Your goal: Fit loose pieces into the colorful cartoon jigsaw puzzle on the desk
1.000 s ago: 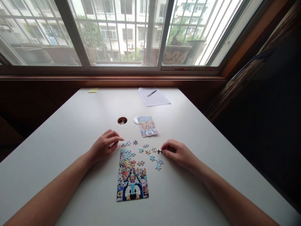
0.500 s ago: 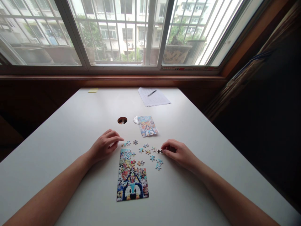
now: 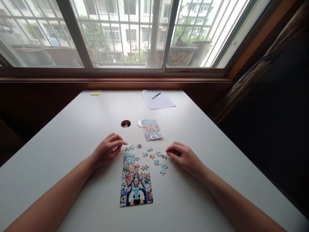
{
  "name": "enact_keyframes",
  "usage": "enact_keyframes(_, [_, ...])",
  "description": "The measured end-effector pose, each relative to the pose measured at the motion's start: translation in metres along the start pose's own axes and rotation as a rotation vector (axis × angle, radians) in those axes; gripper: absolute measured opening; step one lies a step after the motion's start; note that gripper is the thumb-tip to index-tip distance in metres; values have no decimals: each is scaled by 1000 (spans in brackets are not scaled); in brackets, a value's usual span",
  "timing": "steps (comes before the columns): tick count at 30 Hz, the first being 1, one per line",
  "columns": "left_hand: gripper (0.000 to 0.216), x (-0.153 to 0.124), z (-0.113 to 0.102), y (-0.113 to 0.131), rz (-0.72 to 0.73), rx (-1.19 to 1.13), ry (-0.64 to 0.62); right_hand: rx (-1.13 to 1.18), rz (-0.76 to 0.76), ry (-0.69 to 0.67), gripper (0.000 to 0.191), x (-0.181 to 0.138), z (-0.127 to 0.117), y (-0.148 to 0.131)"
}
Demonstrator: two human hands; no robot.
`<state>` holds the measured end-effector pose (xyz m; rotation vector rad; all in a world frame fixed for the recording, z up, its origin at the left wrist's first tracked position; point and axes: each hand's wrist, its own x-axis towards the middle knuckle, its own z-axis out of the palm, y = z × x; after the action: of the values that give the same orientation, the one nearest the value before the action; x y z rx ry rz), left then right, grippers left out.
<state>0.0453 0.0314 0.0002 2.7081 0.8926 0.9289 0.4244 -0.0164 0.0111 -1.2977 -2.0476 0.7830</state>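
Note:
A partly built colourful jigsaw puzzle lies on the white table in front of me, its top rows unfinished. Several loose pieces are scattered just beyond it. My left hand rests palm down at the puzzle's upper left corner, fingers loosely stretched toward a small piece, holding nothing. My right hand sits to the right of the loose pieces with its fingers curled into a pinch. A dark piece lies on the table just beside its fingertips.
A small reference picture lies beyond the pieces, next to a round silver disc and a cable hole. Farther back are a paper sheet with a pen and a yellow sticky note. A window spans the back.
My right hand's fingertips have lifted slightly off the dark piece they were pinching; the piece stays on the table. My left hand has not moved.

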Motion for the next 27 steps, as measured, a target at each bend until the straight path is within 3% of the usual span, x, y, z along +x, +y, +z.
enact_keyframes(5, [37, 0, -3, 4, 50, -51, -19, -146, -237, 6, 13, -1, 13, -13])
enact_keyframes(9, [37, -1, -6, 12, 124, -106, -25, -264, -360, -67, 11, -2, 26, -33])
enact_keyframes(15, [38, 0, -9, 36, 244, -98, -106, -387, -339, -156, 10, 3, 42, -57])
enact_keyframes(21, [32, 5, -8, 54, 344, -101, -212, -398, -284, -170, 5, 10, 52, -61])
enact_keyframes(27, [32, 7, -6, 58, 361, -89, -299, -369, -241, -188, 7, 12, 56, -64])
